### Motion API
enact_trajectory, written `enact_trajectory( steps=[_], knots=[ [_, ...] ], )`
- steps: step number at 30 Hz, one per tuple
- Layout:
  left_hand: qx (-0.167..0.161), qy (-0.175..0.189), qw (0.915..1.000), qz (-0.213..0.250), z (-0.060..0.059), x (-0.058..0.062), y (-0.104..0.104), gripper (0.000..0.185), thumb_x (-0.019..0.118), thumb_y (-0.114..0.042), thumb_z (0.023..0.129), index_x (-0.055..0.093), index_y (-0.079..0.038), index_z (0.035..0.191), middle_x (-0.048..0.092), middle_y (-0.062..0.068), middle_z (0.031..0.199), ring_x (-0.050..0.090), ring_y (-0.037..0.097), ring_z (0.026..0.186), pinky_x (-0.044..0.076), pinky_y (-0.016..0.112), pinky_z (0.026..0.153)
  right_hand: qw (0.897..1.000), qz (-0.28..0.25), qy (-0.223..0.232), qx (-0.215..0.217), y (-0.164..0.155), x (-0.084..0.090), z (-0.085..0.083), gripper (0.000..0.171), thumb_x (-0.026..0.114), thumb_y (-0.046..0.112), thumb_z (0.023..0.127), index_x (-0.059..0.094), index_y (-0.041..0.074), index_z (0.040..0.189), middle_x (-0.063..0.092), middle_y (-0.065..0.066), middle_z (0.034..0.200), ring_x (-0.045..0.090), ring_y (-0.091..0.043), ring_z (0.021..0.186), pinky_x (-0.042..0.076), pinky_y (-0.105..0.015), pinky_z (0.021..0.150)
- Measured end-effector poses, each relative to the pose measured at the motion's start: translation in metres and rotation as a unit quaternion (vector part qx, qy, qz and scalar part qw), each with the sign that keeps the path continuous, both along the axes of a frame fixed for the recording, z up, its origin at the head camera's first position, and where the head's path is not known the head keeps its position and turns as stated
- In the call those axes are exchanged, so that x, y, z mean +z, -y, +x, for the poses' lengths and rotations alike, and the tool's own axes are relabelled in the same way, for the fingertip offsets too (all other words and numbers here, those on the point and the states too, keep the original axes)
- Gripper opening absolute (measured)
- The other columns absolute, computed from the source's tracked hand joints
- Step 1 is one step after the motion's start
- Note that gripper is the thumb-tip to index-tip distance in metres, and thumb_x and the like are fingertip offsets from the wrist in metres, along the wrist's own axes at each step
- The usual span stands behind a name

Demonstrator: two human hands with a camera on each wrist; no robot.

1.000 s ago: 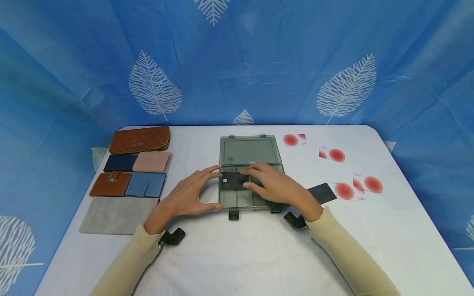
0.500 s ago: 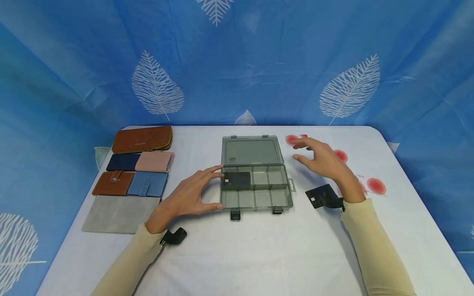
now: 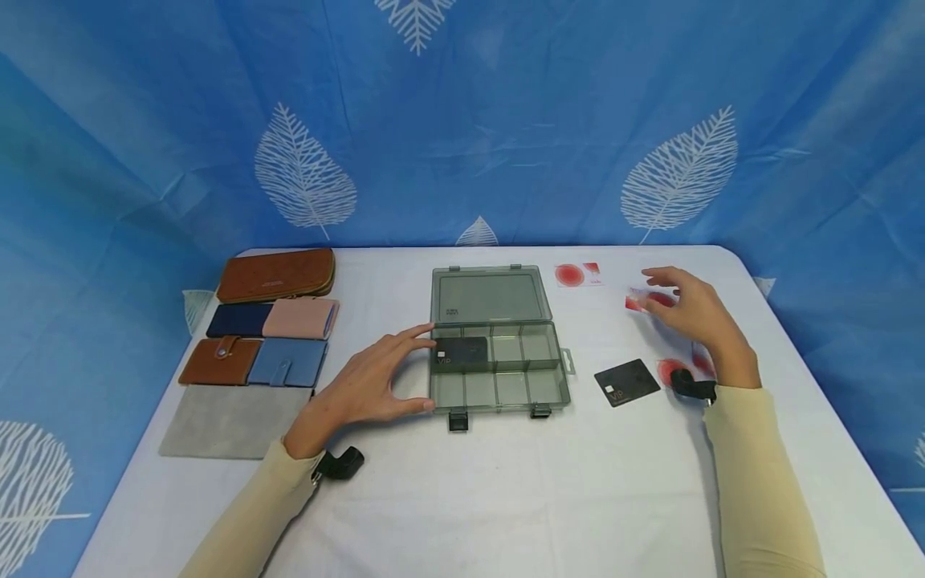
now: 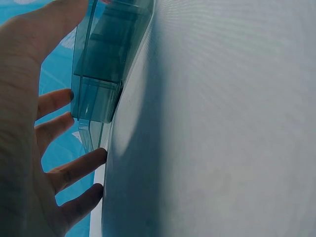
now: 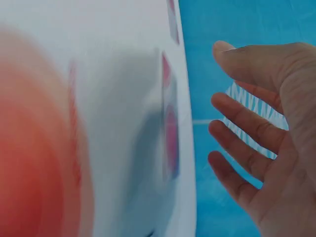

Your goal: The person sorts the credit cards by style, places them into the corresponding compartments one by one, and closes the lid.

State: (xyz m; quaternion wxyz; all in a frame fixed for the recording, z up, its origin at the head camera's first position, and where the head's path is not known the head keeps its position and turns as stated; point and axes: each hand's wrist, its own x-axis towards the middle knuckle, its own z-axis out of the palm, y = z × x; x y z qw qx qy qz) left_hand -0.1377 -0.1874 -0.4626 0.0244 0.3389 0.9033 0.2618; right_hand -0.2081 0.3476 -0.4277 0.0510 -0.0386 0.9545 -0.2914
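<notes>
A grey-green translucent compartment box (image 3: 511,390) lies in the middle of the table with its lid (image 3: 493,294) folded back. Across its back left compartments rests a black VIP card (image 3: 462,353). My left hand (image 3: 361,381) touches the box's left side with spread, fairly straight fingers; the left wrist view shows the fingertips at the box (image 4: 101,74) wall. My right hand (image 3: 697,309) hovers over the right of the table, holding nothing, fingers loosely bent. Below it lies a red-and-white card (image 3: 636,303), partly hidden. The right wrist view shows that hand (image 5: 261,128) apart from the card (image 5: 170,118).
Another black VIP card (image 3: 627,382) lies right of the box. One red-and-white card (image 3: 578,274) is at the back; more (image 3: 672,372) lie partly behind the right wrist. At left are a brown zip wallet (image 3: 277,274), several smaller wallets (image 3: 287,361) and a grey pouch (image 3: 234,421).
My right hand has left the black card in the box and moved right, above the red-and-white cards. The left hand stays at the box's left side.
</notes>
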Motion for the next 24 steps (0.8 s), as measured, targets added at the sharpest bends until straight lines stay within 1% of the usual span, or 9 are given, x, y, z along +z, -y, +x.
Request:
enact_trajectory(
  steps=[2, 4, 7, 10, 14, 19, 22, 24],
  knots=[
    [0.001, 0.000, 1.0000, 0.002, 0.000, 0.000, 0.000, 0.088, 0.082, -0.062, 0.088, 0.053, -0.019, 0.158, 0.032, -0.003, 0.175, 0.048, 0.033, 0.150, 0.045, 0.065, 0.112, 0.999, 0.003, 0.032, -0.012, -0.009, -0.004, -0.001, 0.070, 0.074, 0.022, 0.103, 0.042, 0.003, 0.162, 0.046, -0.034, 0.157, 0.038, -0.058, 0.144, 0.033, -0.077, 0.114],
    [0.000, 0.000, 1.0000, 0.004, 0.001, 0.000, 0.000, 0.088, 0.082, -0.061, 0.088, 0.053, -0.019, 0.159, 0.033, -0.003, 0.175, 0.048, 0.033, 0.150, 0.044, 0.066, 0.113, 0.998, 0.007, 0.061, -0.021, -0.018, -0.007, -0.002, 0.076, 0.074, 0.025, 0.102, 0.037, 0.004, 0.165, 0.040, -0.034, 0.161, 0.033, -0.058, 0.147, 0.031, -0.078, 0.114],
    [0.003, 0.000, 1.0000, 0.005, 0.002, -0.001, 0.001, 0.088, 0.083, -0.061, 0.087, 0.053, -0.019, 0.159, 0.033, -0.003, 0.175, 0.048, 0.034, 0.150, 0.045, 0.066, 0.112, 0.996, 0.019, 0.086, -0.026, -0.028, -0.009, -0.002, 0.083, 0.076, 0.031, 0.101, 0.033, 0.003, 0.167, 0.033, -0.036, 0.163, 0.028, -0.060, 0.150, 0.028, -0.080, 0.114],
    [0.005, -0.003, 1.0000, 0.005, 0.002, 0.000, 0.001, 0.089, 0.083, -0.062, 0.087, 0.053, -0.020, 0.159, 0.032, -0.004, 0.175, 0.048, 0.033, 0.150, 0.046, 0.066, 0.110, 0.995, 0.034, 0.088, -0.022, -0.035, -0.009, -0.001, 0.087, 0.078, 0.032, 0.100, 0.032, 0.001, 0.167, 0.031, -0.038, 0.163, 0.025, -0.061, 0.150, 0.027, -0.081, 0.114],
    [0.006, -0.004, 1.0000, 0.005, 0.001, 0.001, 0.000, 0.089, 0.083, -0.062, 0.087, 0.053, -0.020, 0.159, 0.033, -0.003, 0.175, 0.047, 0.033, 0.151, 0.046, 0.066, 0.109, 0.994, 0.038, 0.097, -0.025, -0.038, -0.009, -0.001, 0.087, 0.079, 0.029, 0.098, 0.033, 0.000, 0.166, 0.033, -0.039, 0.160, 0.023, -0.062, 0.150, 0.027, -0.082, 0.113],
    [0.009, 0.004, 0.9999, 0.001, 0.001, 0.001, 0.000, 0.090, 0.083, -0.063, 0.086, 0.052, -0.020, 0.159, 0.032, -0.004, 0.176, 0.046, 0.034, 0.151, 0.045, 0.067, 0.111, 0.991, 0.047, 0.120, -0.032, -0.038, -0.010, 0.000, 0.082, 0.079, 0.030, 0.098, 0.038, 0.000, 0.163, 0.036, -0.039, 0.154, 0.025, -0.062, 0.145, 0.033, -0.083, 0.109],
    [0.009, 0.007, 0.9999, 0.001, 0.001, 0.002, 0.000, 0.090, 0.083, -0.063, 0.087, 0.052, -0.020, 0.160, 0.032, -0.004, 0.176, 0.047, 0.034, 0.151, 0.044, 0.067, 0.112, 0.991, 0.049, 0.118, -0.035, -0.038, -0.010, 0.001, 0.077, 0.080, 0.029, 0.097, 0.044, 0.000, 0.159, 0.037, -0.039, 0.151, 0.027, -0.061, 0.142, 0.037, -0.082, 0.106],
    [0.007, 0.007, 1.0000, 0.001, 0.000, 0.002, -0.001, 0.090, 0.083, -0.063, 0.087, 0.052, -0.020, 0.160, 0.032, -0.004, 0.175, 0.047, 0.034, 0.151, 0.044, 0.068, 0.112, 0.992, 0.046, 0.111, -0.037, -0.038, -0.010, 0.000, 0.074, 0.080, 0.028, 0.098, 0.046, 0.000, 0.157, 0.036, -0.039, 0.152, 0.027, -0.061, 0.142, 0.038, -0.082, 0.106]
  ],
)
